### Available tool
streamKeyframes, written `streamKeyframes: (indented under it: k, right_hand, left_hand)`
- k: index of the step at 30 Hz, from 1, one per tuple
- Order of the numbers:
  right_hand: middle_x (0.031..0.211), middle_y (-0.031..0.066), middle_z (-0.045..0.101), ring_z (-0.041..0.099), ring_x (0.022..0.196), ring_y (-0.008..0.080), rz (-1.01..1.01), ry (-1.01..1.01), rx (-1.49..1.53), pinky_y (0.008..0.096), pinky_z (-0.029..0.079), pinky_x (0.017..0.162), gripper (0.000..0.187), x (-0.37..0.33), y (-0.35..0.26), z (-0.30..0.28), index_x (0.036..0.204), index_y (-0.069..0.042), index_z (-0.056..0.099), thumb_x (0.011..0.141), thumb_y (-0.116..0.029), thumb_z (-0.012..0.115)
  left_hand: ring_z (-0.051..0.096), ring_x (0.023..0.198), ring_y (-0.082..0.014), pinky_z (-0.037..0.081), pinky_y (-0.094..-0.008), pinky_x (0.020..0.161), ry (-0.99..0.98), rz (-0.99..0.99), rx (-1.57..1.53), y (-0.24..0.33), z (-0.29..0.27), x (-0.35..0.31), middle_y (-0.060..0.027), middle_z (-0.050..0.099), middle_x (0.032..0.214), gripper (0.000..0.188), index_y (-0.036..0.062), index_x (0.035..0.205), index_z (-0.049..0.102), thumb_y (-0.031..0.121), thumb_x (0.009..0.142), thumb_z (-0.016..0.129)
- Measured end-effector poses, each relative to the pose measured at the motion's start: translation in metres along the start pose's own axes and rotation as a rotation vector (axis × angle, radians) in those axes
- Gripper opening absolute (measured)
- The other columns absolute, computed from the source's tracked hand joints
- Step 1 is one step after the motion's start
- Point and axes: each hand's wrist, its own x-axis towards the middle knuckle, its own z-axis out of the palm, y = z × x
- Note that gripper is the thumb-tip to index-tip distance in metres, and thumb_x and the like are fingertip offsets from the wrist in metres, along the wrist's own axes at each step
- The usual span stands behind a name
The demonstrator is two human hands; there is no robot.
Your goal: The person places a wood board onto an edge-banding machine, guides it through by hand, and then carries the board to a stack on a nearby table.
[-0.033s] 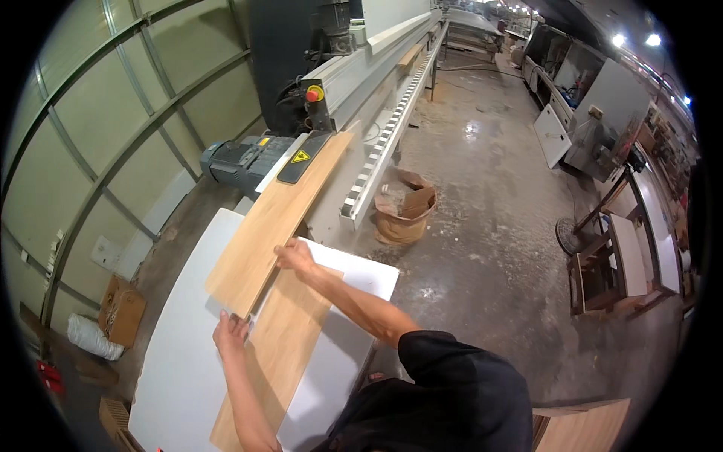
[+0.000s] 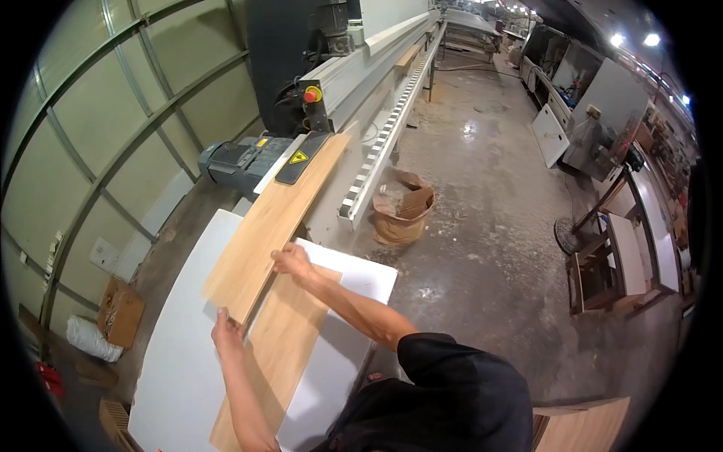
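Observation:
A long light-wood board (image 2: 263, 233) slants from the white table toward the machine, its far end lying beside the machine's black guard plate (image 2: 301, 160). My left hand (image 2: 229, 333) grips the near end of this board at its corner. Farther along, my right hand (image 2: 292, 261) is closed on the board's right edge, fingers curled at the side. A second light-wood board (image 2: 290, 331) lies on the white table (image 2: 177, 339), partly beneath my left forearm and the first board. My fingertips under the upper board are hidden.
The edge-processing machine (image 2: 354, 75) has a red stop button (image 2: 312, 94), a grey motor (image 2: 237, 162) and a roller rail (image 2: 380, 147). A brown sack (image 2: 405, 218) stands on the floor below the rail. More boards (image 2: 587, 426) lie at lower right, and a cardboard box (image 2: 120, 313) stands at left.
The board and both hands have shifted very slightly; my left hand sits a little closer against the board's end. Otherwise the scene stays the same.

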Motion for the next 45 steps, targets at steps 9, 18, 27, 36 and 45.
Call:
streamKeyframes:
  k: [9, 18, 27, 36, 45]
  right_hand:
    - [0.082, 0.0070, 0.065, 0.061, 0.069, 0.0156, 0.055, 0.070, -0.064, 0.0295, 0.052, 0.060, 0.023, -0.043, 0.035, 0.005, 0.100, 0.000, 0.061, 0.082, -0.013, 0.067]
    - [0.079, 0.0064, 0.059, 0.056, 0.064, 0.0167, 0.254, -0.124, -0.506, 0.0312, 0.047, 0.056, 0.023, -0.097, 0.019, -0.016, 0.096, 0.003, 0.058, 0.087, -0.018, 0.061]
    - [0.055, 0.0026, 0.051, 0.053, 0.051, 0.0109, 0.360, -0.819, -0.998, 0.0255, 0.039, 0.047, 0.035, -0.212, -0.001, -0.028, 0.079, 0.000, 0.060, 0.094, -0.030, 0.053]
    - [0.085, 0.0066, 0.061, 0.056, 0.073, 0.0111, 0.013, -1.311, -0.842, 0.0226, 0.045, 0.064, 0.023, -0.221, 0.002, 0.138, 0.116, 0.001, 0.053, 0.094, -0.004, 0.053]
    - [0.115, 0.0294, 0.059, 0.066, 0.094, 0.0336, -0.519, -1.876, 0.312, 0.0308, 0.059, 0.066, 0.062, -0.338, -0.077, 0.362, 0.135, 0.007, 0.038, 0.080, 0.006, 0.066]
  left_hand:
    - [0.052, 0.115, -0.0280, 0.043, -0.0385, 0.098, 0.256, 0.025, 0.196, -0.011, -0.045, -0.015, -0.0170, 0.051, 0.130, 0.051, -0.0090, 0.131, 0.042, 0.015, 0.091, 0.062]
    - [0.060, 0.103, -0.0247, 0.050, -0.0359, 0.087, 0.625, 0.067, 0.153, -0.007, -0.199, -0.202, -0.0199, 0.059, 0.116, 0.058, -0.0080, 0.123, 0.050, 0.026, 0.082, 0.074]
    - [0.056, 0.070, -0.0361, 0.046, -0.0470, 0.068, 0.859, 0.460, 1.375, -0.001, -0.297, -0.254, -0.0196, 0.057, 0.070, 0.039, 0.0002, 0.072, 0.056, 0.034, 0.068, 0.074]
    - [0.044, 0.115, -0.0394, 0.038, -0.0469, 0.094, 1.211, 0.353, 1.323, -0.055, -0.267, -0.255, -0.0261, 0.046, 0.125, 0.072, -0.0042, 0.130, 0.045, 0.041, 0.077, 0.064]
    - [0.048, 0.105, -0.0329, 0.039, -0.0434, 0.089, 1.240, 0.328, 1.290, -0.067, -0.255, -0.256, -0.0233, 0.049, 0.120, 0.065, -0.0029, 0.122, 0.052, 0.041, 0.076, 0.065]
